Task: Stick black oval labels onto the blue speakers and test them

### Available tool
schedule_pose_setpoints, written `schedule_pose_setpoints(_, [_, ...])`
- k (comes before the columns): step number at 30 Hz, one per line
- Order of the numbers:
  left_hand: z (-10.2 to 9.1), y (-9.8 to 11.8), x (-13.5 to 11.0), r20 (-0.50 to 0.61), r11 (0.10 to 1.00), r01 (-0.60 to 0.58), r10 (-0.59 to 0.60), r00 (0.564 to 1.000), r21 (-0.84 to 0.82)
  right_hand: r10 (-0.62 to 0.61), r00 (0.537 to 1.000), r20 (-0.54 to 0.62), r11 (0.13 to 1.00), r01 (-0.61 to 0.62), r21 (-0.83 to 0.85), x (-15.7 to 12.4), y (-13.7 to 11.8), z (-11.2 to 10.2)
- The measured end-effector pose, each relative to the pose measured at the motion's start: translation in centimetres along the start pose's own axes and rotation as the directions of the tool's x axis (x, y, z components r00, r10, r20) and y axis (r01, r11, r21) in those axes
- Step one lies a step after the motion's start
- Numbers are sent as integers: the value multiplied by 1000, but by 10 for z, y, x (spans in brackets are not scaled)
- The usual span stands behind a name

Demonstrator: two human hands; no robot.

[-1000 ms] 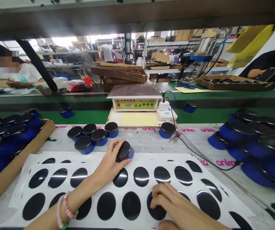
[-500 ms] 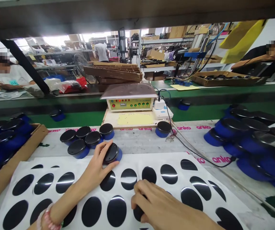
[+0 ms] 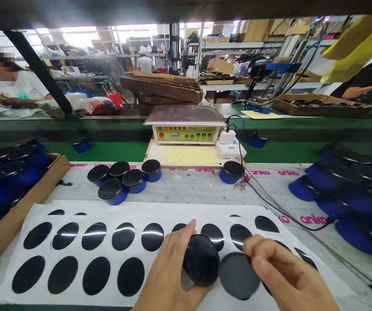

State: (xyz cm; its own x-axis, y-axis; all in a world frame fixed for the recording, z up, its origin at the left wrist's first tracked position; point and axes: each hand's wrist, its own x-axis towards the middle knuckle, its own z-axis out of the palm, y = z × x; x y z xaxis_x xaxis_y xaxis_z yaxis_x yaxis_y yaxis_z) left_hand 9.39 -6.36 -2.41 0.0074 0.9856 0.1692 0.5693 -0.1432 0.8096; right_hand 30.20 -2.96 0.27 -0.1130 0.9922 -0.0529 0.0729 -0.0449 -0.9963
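**Two Hands, Two Black Rounds**

Our left hand point(image 3: 168, 276) is closed around a fat black puck point(image 3: 201, 261), low in the middle of the frame. The puck tips up, so its flat round face looks at us. Our right hand point(image 3: 286, 276) seems to pinch a thin black disc point(image 3: 238, 275) by its edge. The disc and the puck are so close that we cannot tell if they touch.

A good hold here is a firm one on the sides. We keep our fingers off the flat faces, so no marks land on them. We keep the two rounds face to face and level.

The puck's face is smooth and shiny, and the disc looks dull and soft grey in the light. Under our hands lies a white sheet point(image 3: 160, 211) with rows of glossy black ovals point(image 3: 123, 236) on it.

Behind the sheet, on the counter point(image 3: 186, 188), five blue pucks with black tops point(image 3: 118, 177) sit in a small group. One more blue puck point(image 3: 231, 171) sits alone near a pale control box point(image 3: 185, 134) with green buttons. A cardboard tray point(image 3: 43, 181) at the left edge and a heap of blue pucks point(image 3: 338, 194) at the right hold many more.
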Motion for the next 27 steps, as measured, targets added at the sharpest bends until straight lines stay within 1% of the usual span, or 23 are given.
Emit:
schedule_pose_setpoints(2, [12, -7, -6, 18, 990, 106, -105, 994, -89, 28, 999, -29, 995, -25, 95, 6, 6, 17])
schedule_pose_setpoints(3, [16, -10, -8, 24, 983, 135, -133, 991, -121, 56, 998, -39, 991, -50, 128, 9, 9, 25])
schedule_pose_setpoints(5, [18, -16, -9, 28, 975, 148, -145, 989, -166, 113, 993, -26, 978, -106, 180, 13, 13, 39])
schedule_pose_setpoints(7, [17, -17, -9, 25, 972, 137, -135, 991, -189, 147, 989, 5, 967, -144, 209, 13, 17, 46])
schedule_pose_setpoints(9, [15, -16, -9, 20, 972, 138, -136, 990, -190, 154, 988, 30, 965, -157, 212, 12, 20, 49])
schedule_pose_setpoints(12, [14, -13, -9, 15, 974, 144, -144, 989, -174, 137, 990, 31, 971, -140, 191, 9, 23, 50])
schedule_pose_setpoints(18, [15, -13, -10, 8, 982, 101, -101, 995, -158, 104, 993, 63, 980, -113, 163, 8, 26, 52])
schedule_pose_setpoints(23, [15, -14, -10, -1, 985, 77, -78, 997, -152, 37, 999, 34, 995, -39, 87, 9, 27, 53])
schedule_pose_setpoints(27, [15, -14, -11, -8, 986, 64, -66, 998, -152, 9, 1000, 1, 1000, -9, 3, 9, 21, 55])
